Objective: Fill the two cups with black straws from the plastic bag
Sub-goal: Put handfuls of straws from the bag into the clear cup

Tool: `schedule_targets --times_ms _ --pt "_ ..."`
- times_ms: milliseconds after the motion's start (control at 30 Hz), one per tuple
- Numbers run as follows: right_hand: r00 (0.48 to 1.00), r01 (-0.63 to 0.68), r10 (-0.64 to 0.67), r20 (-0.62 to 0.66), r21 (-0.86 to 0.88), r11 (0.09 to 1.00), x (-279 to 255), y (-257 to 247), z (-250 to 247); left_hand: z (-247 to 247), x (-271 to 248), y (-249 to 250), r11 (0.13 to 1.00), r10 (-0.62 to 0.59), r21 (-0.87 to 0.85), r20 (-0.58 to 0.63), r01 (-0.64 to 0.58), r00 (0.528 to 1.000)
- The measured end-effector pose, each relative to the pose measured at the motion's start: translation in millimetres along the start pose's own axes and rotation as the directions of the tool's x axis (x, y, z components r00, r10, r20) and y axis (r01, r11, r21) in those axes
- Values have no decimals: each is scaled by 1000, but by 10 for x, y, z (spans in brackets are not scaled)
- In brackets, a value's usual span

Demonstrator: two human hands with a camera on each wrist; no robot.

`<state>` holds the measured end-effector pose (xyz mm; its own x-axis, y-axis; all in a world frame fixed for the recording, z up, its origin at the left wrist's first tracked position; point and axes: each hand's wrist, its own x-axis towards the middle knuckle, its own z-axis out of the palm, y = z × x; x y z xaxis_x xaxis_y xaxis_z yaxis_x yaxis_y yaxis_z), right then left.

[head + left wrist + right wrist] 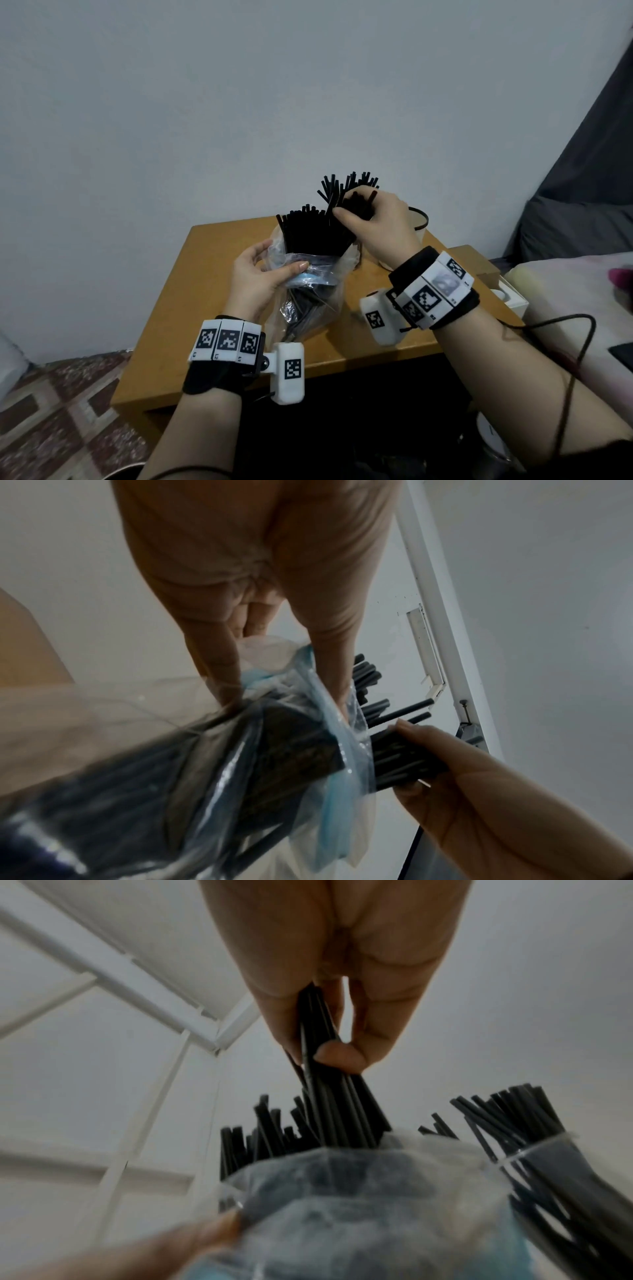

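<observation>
Right hand (375, 222): fingers and thumb pinching a bunch of thin black plastic straws (356, 205).
Left hand (262, 274): curled round the clear crinkled plastic bag (308, 294), mouth upward.
Cup (418, 226): behind the right hand, wooden table's (191, 294) far edge.

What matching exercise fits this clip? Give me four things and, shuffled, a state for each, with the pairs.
Things:
1. left hand
2. right hand
3. plastic bag
4. clear cup

States:
A. pinches a bunch of black straws
B. already holds black straws
C. grips the bag near its mouth
D. open at the top, straws sticking out

Pairs: 1-C, 2-A, 3-D, 4-B
</observation>
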<state>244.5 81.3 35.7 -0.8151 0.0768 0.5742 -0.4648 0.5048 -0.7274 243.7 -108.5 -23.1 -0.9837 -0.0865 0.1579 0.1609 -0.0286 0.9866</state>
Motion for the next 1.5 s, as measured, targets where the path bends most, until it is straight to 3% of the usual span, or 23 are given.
schedule_targets --times_ms 167,300,500,633,900,967,1167,1500 --pt "981 -194 171 95 339 921 3 116 -40 10 11 19 1000 -10 -14 -2 10 1000" --pt "972 -234 204 119 361 903 -59 191 9 14 0 18 1000 -19 -5 4 19 1000" --pt "950 -307 309 54 366 879 -135 190 102 37 0 8 1000 -8 3 7 8 1000" --pt "915 -397 375 151 507 765 -181 200 107 29 15 -5 1000 -4 20 -1 4 1000" --pt "958 -248 147 244 459 853 -266 294 83 16 15 -18 999 -10 35 -55 12 998" --pt "970 -217 142 197 445 869 -256 289 85 27 4 -8 999 -15 36 -56 17 998" --pt "999 -45 45 5 169 985 -184 310 58 32 2 16 999 -32 37 -55 34 998" --pt "970 145 -133 -203 44 988 72 56 -169 4 58 16 999 -46 -18 -64 45 997"
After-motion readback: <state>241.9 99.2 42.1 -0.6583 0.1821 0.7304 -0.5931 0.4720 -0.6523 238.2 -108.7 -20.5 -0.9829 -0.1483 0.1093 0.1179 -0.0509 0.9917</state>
